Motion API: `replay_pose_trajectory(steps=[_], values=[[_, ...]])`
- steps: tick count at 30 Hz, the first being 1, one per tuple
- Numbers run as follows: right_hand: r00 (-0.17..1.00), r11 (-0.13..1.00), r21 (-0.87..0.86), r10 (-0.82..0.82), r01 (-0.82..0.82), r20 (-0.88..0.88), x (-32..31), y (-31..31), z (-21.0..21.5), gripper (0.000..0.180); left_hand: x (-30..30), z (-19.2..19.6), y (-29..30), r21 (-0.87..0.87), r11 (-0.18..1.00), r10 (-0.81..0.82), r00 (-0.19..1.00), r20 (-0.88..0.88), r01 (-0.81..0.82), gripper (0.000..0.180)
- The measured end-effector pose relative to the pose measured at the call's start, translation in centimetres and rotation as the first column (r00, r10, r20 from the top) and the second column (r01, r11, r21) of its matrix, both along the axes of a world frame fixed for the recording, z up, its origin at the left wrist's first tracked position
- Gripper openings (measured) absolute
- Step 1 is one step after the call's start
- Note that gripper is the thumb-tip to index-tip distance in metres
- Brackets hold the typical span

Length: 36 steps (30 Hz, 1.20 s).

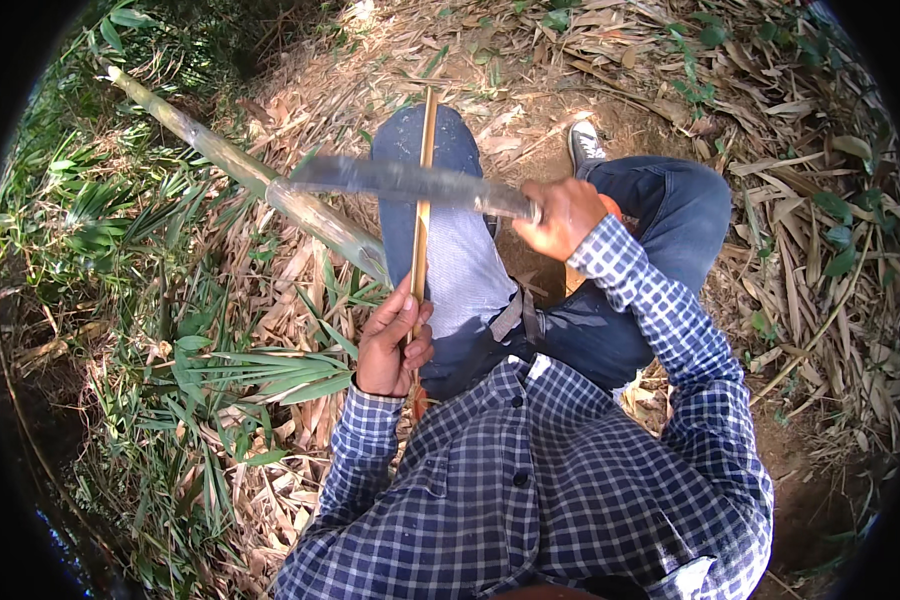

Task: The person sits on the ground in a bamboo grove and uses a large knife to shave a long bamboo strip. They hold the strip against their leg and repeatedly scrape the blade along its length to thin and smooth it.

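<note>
My left hand is closed round the lower part of a thin split bamboo strip, pale yellow with a darker edge. The strip stands lengthwise over my left thigh and knee, where a light cloth covers the jeans. In my right hand is the handle of a machete. Its long dark blade points left and crosses over the strip, blurred toward the tip by motion. Whether the edge touches the strip I cannot tell. Something orange shows just behind my right hand.
A thick bamboo pole slants from the upper left down to my left knee. Green leaves crowd the left side. Dry bamboo leaves cover much of the ground. My bent right knee and a shoe are at the right.
</note>
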State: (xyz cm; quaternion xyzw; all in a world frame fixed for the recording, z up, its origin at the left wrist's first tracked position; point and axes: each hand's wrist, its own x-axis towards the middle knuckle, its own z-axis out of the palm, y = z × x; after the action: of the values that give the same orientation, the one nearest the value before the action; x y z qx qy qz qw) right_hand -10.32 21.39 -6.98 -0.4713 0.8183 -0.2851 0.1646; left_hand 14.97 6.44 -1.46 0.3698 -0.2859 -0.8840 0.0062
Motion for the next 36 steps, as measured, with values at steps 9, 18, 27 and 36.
replay_pose_trajectory(steps=[9,18,27,36], values=[[0.994,0.986,0.126,-0.106,0.106,-0.003,-1.3,-1.5,-1.3,0.028,0.3,0.1,0.2,0.14,0.989,0.048,0.998,-0.044,-0.041,0.047],[0.997,0.99,0.127,-0.049,0.057,-0.064,-2.6,-2.1,-1.8,0.03,0.2,0.2,-0.1,0.181,0.983,0.054,0.997,-0.051,-0.044,0.045],[0.985,0.969,0.194,-0.164,0.152,0.048,-5.2,-3.4,-2.7,0.032,0.6,0.3,-0.1,0.185,0.982,0.04,0.996,-0.074,-0.026,0.045],[0.946,0.969,0.112,-0.241,0.221,0.218,-1.0,-0.2,-0.5,0.038,0.2,-0.7,-0.4,0.204,0.979,0.032,0.991,-0.133,-0.004,0.049]])
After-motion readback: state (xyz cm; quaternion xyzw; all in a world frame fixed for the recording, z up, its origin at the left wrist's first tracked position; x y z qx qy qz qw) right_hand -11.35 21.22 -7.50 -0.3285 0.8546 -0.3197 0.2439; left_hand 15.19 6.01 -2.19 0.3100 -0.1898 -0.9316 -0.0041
